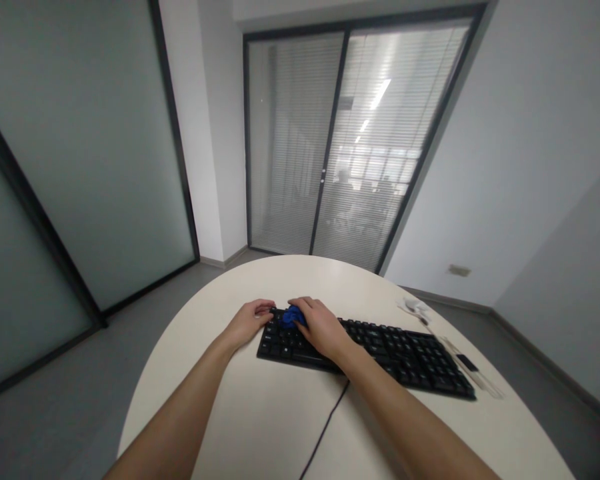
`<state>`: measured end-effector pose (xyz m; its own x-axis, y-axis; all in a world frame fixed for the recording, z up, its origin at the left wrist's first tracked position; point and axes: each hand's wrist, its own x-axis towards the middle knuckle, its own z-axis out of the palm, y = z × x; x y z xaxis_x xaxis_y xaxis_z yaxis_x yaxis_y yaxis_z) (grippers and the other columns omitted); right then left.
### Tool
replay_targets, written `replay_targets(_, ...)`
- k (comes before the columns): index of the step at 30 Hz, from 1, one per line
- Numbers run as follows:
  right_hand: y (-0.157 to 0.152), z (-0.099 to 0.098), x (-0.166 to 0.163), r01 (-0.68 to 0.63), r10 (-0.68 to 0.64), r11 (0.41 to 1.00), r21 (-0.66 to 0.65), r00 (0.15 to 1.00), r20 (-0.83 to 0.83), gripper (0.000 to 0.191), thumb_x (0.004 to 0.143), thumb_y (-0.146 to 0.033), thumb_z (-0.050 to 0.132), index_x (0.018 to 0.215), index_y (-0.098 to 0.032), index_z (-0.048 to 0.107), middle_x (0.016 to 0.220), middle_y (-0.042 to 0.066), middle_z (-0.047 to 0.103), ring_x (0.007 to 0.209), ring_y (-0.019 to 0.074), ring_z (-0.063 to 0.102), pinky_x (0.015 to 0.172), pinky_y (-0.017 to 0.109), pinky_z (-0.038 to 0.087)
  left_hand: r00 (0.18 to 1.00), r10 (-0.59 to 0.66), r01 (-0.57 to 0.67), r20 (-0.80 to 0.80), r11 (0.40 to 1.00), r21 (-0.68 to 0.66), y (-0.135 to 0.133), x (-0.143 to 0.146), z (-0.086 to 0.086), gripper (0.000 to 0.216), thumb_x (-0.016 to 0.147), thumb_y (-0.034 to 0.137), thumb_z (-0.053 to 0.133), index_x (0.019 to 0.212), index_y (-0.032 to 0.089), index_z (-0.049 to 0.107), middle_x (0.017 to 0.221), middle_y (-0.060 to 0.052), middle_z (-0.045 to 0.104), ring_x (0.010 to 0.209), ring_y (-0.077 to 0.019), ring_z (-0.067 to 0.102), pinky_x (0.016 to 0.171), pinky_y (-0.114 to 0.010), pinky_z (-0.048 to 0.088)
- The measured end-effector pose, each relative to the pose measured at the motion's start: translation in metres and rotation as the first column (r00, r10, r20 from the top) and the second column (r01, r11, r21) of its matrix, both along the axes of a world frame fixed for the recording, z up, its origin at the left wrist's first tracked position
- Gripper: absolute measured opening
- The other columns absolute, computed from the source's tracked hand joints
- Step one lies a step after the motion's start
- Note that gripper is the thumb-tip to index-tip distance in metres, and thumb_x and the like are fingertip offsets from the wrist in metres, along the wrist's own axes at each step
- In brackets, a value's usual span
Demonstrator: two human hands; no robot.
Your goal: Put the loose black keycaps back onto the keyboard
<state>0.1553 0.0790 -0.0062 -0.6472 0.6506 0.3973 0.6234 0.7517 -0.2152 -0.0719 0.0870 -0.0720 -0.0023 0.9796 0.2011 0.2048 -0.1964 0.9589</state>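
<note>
A black keyboard (pixel 405 353) lies across the round table, its left end under my hands. My right hand (pixel 320 323) is closed on a crumpled blue cloth (pixel 292 316) and presses it onto the keys near the left end. At the keyboard's far left corner, my left hand (pixel 250 321) grips the edge between thumb and fingers. The fingertips there are partly hidden behind the corner. A dark cable (pixel 325 427) runs from under my right forearm toward the table's near side.
The pale round table (pixel 230 400) curves away on both sides. Along its right edge lie a crumpled white item (pixel 414 307), a thin stick-like tool with a dark tip (pixel 424 322) and a small black piece (pixel 467 362) among pale strips. Glass panels (pixel 105 133) stand at left.
</note>
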Motion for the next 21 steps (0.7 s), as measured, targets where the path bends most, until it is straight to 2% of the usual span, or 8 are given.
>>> replay_targets(3,0.011,0.002,-0.018,0.014,-0.014,1.0,0.007,1.0,-0.007,0.04,0.093,-0.016,0.059,0.132,-0.019,0.054,0.128,0.012,0.062,0.112,0.024,0.057,0.1,0.04,0.047,0.999,-0.028,0.029,0.023,1.0,-0.011,-0.001,0.001,0.002,0.03,0.079,0.025,0.063,0.106,0.014,0.072,0.107,-0.013,0.076,0.1,-0.0262,0.071,0.091,-0.04,0.054)
replay_targets(5,0.017,0.001,-0.028,-0.009,0.009,1.0,0.013,1.0,-0.005,0.038,0.094,-0.018,0.059,0.131,-0.02,0.054,0.127,0.01,0.062,0.111,0.0233,0.057,0.099,0.038,0.046,0.999,-0.04,0.04,0.024,0.999,-0.004,-0.003,0.001,0.005,0.03,0.077,0.022,0.063,0.105,0.014,0.072,0.107,-0.012,0.076,0.101,-0.0261,0.071,0.095,-0.041,0.053)
replay_targets(9,0.021,0.002,-0.04,-0.068,0.065,0.998,0.019,0.991,0.113,0.037,0.091,-0.016,0.061,0.128,-0.023,0.057,0.128,0.008,0.063,0.112,0.0233,0.054,0.099,0.038,0.045,0.999,-0.049,0.048,0.006,0.999,0.022,-0.007,0.001,0.01,0.033,0.071,0.018,0.067,0.103,0.014,0.072,0.111,-0.011,0.075,0.106,-0.0274,0.069,0.103,-0.041,0.047)
replay_targets(12,0.021,0.006,-0.042,-0.085,0.078,0.996,0.026,0.975,0.207,0.041,0.09,-0.014,0.06,0.13,-0.026,0.058,0.13,0.007,0.063,0.112,0.0239,0.054,0.098,0.039,0.045,0.998,-0.067,0.067,0.003,0.997,0.041,-0.008,0.003,0.011,0.042,0.07,0.019,0.071,0.111,0.013,0.069,0.117,-0.013,0.073,0.11,-0.0269,0.067,0.104,-0.04,0.047)
replay_targets(16,0.019,0.014,-0.041,-0.125,0.098,0.99,0.064,0.942,0.321,0.034,0.096,-0.015,0.051,0.125,-0.027,0.062,0.131,0.006,0.063,0.111,0.025,0.055,0.091,0.039,0.048,0.998,-0.065,0.066,-0.018,0.997,0.043,-0.007,0.005,0.009,0.047,0.07,0.015,0.069,0.116,0.011,0.065,0.121,-0.014,0.071,0.109,-0.0248,0.067,0.103,-0.039,0.048)
replay_targets(21,0.016,0.018,-0.034,-0.131,0.085,0.986,0.104,0.926,0.367,0.032,0.098,-0.015,0.047,0.123,-0.028,0.063,0.131,0.005,0.063,0.109,0.0267,0.055,0.087,0.04,0.049,0.998,-0.03,0.031,-0.058,0.999,0.015,-0.008,0.003,0.007,0.051,0.069,0.008,0.065,0.12,0.011,0.062,0.127,-0.015,0.067,0.107,-0.0238,0.067,0.101,-0.039,0.05)
